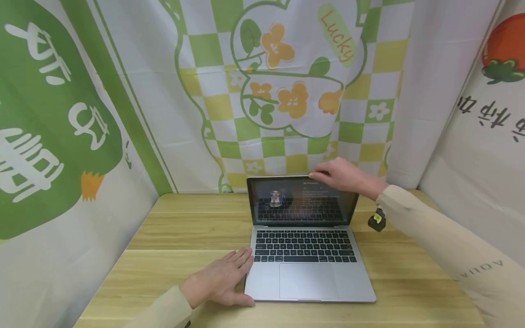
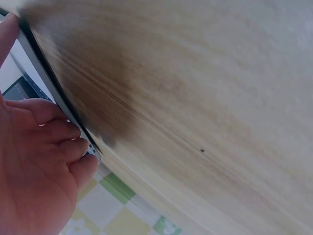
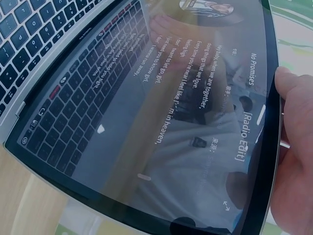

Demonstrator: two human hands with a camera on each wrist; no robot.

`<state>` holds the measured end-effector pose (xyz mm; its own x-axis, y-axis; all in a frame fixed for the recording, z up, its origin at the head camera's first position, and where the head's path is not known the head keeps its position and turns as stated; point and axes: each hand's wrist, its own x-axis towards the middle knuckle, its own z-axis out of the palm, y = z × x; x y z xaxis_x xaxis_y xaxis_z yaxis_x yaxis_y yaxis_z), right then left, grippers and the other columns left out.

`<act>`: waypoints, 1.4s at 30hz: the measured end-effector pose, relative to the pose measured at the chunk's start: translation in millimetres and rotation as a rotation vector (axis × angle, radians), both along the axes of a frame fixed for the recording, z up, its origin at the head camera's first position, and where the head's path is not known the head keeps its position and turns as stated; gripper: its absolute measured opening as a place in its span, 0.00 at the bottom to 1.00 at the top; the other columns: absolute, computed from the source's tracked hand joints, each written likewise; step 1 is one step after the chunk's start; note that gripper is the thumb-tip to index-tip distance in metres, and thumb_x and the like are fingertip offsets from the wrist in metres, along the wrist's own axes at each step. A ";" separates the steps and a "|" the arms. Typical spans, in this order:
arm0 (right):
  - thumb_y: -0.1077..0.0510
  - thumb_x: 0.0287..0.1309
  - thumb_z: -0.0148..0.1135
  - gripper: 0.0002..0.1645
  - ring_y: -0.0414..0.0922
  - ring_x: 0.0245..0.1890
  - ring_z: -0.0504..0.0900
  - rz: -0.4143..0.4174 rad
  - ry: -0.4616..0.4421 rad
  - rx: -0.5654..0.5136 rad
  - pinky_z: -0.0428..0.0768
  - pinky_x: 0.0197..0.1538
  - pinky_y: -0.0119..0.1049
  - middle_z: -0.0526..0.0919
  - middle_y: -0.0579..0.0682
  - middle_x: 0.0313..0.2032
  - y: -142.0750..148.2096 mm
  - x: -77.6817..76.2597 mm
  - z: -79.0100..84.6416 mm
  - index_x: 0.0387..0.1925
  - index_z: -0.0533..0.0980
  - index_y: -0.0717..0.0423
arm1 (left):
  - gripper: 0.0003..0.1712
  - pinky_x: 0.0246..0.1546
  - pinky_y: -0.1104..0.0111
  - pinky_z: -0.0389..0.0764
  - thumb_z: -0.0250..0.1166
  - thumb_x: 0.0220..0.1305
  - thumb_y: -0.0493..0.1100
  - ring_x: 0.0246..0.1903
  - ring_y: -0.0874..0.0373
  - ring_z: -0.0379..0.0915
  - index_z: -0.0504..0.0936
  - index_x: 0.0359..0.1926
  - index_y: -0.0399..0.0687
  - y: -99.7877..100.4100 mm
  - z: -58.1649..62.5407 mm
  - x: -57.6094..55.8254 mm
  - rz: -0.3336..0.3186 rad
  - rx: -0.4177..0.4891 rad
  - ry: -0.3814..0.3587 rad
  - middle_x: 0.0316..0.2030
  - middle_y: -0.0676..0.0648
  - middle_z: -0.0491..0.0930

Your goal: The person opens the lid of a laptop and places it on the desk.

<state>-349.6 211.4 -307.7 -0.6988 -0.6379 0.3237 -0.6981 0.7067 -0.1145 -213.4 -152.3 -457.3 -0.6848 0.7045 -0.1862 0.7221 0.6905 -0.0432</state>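
Note:
A silver laptop [image 1: 308, 281] stands unfolded on the wooden table, its dark screen [image 1: 303, 202] tilted back and lit. In the right wrist view the screen [image 3: 161, 122] shows song lyrics over a reflection of the keyboard [image 3: 22, 44]. My right hand [image 1: 342, 175] grips the lid's top edge right of its middle, with the thumb [image 3: 288, 81] at the rim. Against the left side of the laptop's base lies my left hand [image 1: 223, 280], fingers extended and thumb near the front corner. The left wrist view shows this palm [image 2: 36, 161] along the base's edge.
The light wooden table [image 1: 184, 228] extends to both sides of the laptop. Behind it hangs a green and white checked cloth [image 1: 272, 148], close to the lid. More printed cloth covers the left [image 1: 135, 196] and right [image 1: 463, 150] sides. A dark wrist device [image 1: 376, 221] hangs at the right cuff.

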 end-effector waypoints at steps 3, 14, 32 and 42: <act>0.46 0.70 0.55 0.20 0.37 0.14 0.62 -0.016 -0.015 -0.004 0.66 0.23 0.32 0.69 0.41 0.15 0.9 -2.1 0.6 0.22 0.75 0.49 | 0.63 0.74 0.53 0.59 0.48 0.56 0.82 0.75 0.44 0.51 0.58 0.73 0.36 -0.4 -0.1 0.0 -0.005 0.008 0.002 0.75 0.35 0.53; 0.44 0.70 0.54 0.23 0.37 0.14 0.64 -0.052 -0.043 -0.009 0.67 0.23 0.32 0.69 0.42 0.14 4.5 -11.6 0.8 0.20 0.73 0.48 | 0.63 0.75 0.55 0.58 0.49 0.55 0.83 0.75 0.45 0.50 0.58 0.74 0.37 0.7 2.1 1.0 0.023 -0.010 -0.019 0.75 0.36 0.53; 0.45 0.70 0.54 0.25 0.39 0.14 0.60 -0.119 -0.132 -0.038 0.65 0.24 0.34 0.65 0.43 0.14 11.4 -25.3 5.5 0.18 0.70 0.51 | 0.64 0.75 0.56 0.57 0.47 0.54 0.84 0.76 0.46 0.48 0.57 0.74 0.39 1.0 0.2 0.0 0.046 -0.005 -0.049 0.76 0.38 0.51; 0.44 0.70 0.55 0.25 0.40 0.14 0.60 -0.167 -0.140 -0.048 0.65 0.23 0.34 0.66 0.43 0.14 14.9 -36.1 3.3 0.18 0.71 0.50 | 0.63 0.75 0.55 0.57 0.48 0.55 0.83 0.76 0.46 0.48 0.57 0.74 0.38 0.9 -0.2 -0.1 0.039 0.007 -0.042 0.76 0.37 0.51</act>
